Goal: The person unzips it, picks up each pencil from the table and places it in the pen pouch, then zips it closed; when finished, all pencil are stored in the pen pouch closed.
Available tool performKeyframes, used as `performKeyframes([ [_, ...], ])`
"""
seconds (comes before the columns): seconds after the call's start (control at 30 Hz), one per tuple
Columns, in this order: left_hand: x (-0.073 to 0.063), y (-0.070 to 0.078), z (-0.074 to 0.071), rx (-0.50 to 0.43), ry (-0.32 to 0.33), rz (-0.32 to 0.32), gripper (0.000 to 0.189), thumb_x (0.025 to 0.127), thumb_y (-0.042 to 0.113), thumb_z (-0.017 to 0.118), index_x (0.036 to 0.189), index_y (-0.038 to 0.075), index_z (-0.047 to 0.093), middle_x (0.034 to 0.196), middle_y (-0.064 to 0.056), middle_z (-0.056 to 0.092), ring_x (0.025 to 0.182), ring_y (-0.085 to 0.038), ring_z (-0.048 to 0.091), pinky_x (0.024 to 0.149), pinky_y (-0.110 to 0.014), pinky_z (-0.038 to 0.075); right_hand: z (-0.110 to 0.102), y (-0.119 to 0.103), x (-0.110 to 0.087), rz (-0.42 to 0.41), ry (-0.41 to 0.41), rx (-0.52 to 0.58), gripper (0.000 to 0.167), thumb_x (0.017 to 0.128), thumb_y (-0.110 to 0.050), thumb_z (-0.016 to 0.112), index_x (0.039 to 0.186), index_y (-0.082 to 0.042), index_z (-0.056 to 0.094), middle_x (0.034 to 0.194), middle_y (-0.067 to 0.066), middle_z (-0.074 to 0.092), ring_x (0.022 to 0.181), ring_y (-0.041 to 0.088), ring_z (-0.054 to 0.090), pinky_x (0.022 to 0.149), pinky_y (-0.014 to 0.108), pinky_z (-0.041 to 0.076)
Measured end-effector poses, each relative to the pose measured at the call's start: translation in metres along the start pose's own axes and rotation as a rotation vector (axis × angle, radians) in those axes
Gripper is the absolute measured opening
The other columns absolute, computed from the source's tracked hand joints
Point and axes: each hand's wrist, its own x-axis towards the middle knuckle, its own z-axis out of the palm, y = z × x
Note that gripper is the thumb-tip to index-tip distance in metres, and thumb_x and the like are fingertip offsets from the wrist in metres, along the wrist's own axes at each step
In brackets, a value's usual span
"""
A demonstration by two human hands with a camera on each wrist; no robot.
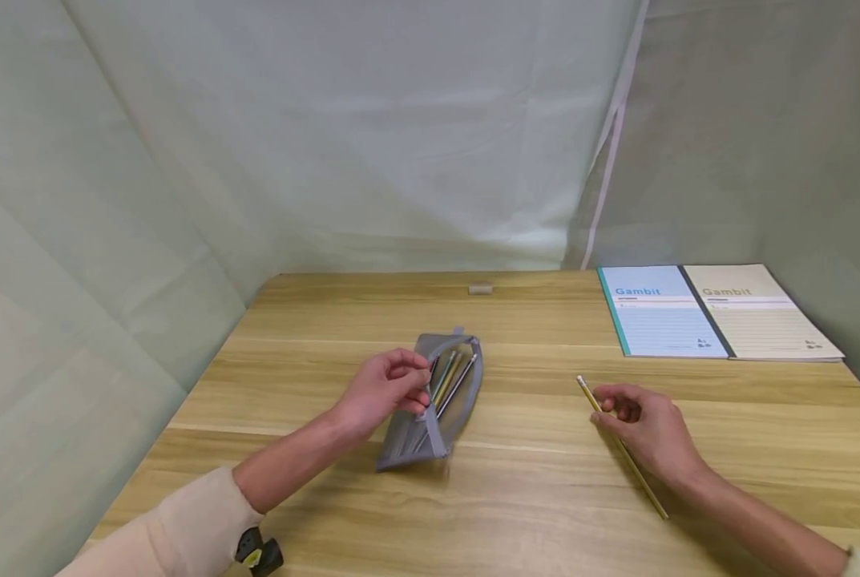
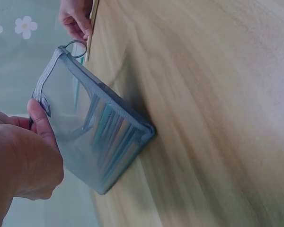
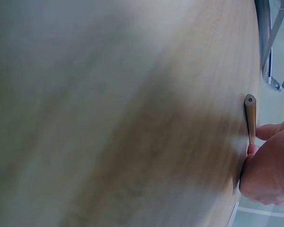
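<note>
A grey mesh pencil case (image 1: 466, 413) stands unzipped on the table, several pencils (image 1: 453, 381) showing through its opening. At its near upper edge, my left hand (image 1: 386, 389) pinches the zipper side between thumb and fingers; the left wrist view shows the case (image 2: 78, 142) tilted, with a ring at one end. To the right, a single yellowish pencil (image 1: 635, 469) with a white-tipped end lies slanted on or just above the wood. My right hand (image 1: 649, 425) pinches it near the white end with thumb and forefinger. One pencil end (image 3: 250, 100) faces the right wrist camera.
Two notebooks, one blue (image 1: 660, 312) and one beige (image 1: 754, 308), lie side by side at the back right. A small grey-brown block (image 1: 480, 289) sits near the table's back edge. Pale cloth (image 1: 415, 144) hangs behind and at the sides of the wooden table (image 1: 538, 529).
</note>
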Motion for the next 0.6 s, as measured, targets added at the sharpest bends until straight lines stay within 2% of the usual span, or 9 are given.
performKeyframes([
  [0.27, 0.001, -0.006, 0.006, 0.004, -0.028, 0.017, 0.026, 0.103, 0.0, 0.061, 0.125, -0.013, 0.054, 0.09, -0.016, 0.068, 0.072, -0.014, 0.068, 0.066, -0.023, 0.063, 0.001, -0.002, 0.0, -0.002, 0.011, -0.051, 0.024, 0.091, -0.002, 0.083, 0.114, 0.0, 0.077, 0.086, 0.002, 0.065, 0.074, 0.012, 0.053, 0.058, 0.021, 0.043],
  [0.6, 0.0, -0.009, 0.011, 0.003, -0.028, 0.002, 0.027, 0.102, -0.001, 0.062, 0.125, -0.013, 0.054, 0.092, -0.013, 0.066, 0.073, -0.014, 0.068, 0.065, -0.022, 0.062, 0.002, -0.002, 0.004, 0.003, 0.01, -0.068, 0.02, 0.091, 0.002, 0.08, 0.111, 0.002, 0.077, 0.086, 0.001, 0.065, 0.074, 0.014, 0.053, 0.056, 0.022, 0.041],
])
